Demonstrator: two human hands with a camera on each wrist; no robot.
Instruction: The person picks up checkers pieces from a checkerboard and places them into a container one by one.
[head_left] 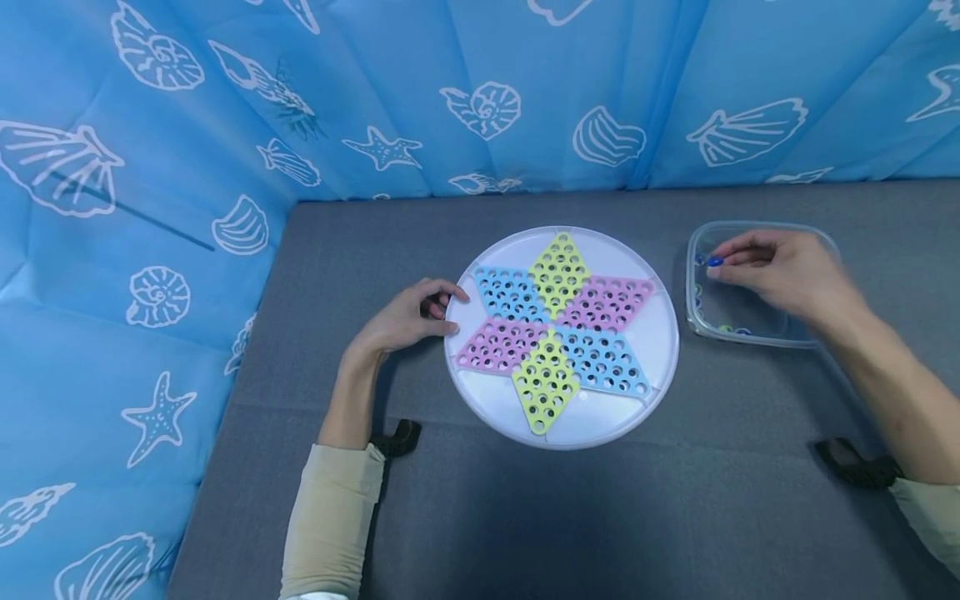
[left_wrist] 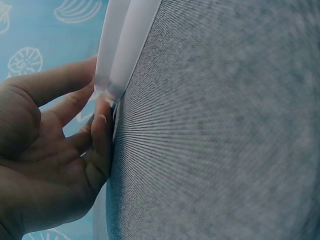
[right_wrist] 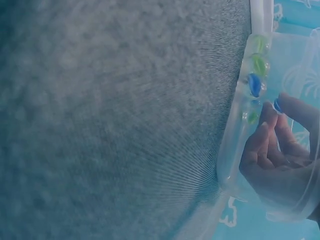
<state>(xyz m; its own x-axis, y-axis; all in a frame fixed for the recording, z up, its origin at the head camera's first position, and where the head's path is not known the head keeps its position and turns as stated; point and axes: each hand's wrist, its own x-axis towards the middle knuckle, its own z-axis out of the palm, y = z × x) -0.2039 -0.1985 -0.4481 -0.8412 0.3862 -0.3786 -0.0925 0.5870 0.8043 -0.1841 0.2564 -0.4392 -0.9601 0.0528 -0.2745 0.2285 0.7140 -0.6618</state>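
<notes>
A round white Chinese checkers board (head_left: 472,392) lies flat, its star of yellow, pink and blue points dotted with holes. At its left edge my left hand (head_left: 408,317) holds the rim, thumb and fingertips on it; the left wrist view shows those fingers against the white rim (left_wrist: 112,55). My right hand (head_left: 802,271) is over the clear plastic box (head_left: 757,340), pinching a blue marble (head_left: 715,262) between thumb and fingertips. Through the box wall in the right wrist view, green marbles (right_wrist: 258,64) and a blue one (right_wrist: 254,85) show at the bottom.
The box stands on the grey cloth-covered table (head_left: 600,517), a short gap right of the board. Behind and to the left hangs a blue curtain (head_left: 390,92) with white shells and starfish. Each wrist wears a black strap (head_left: 397,437).
</notes>
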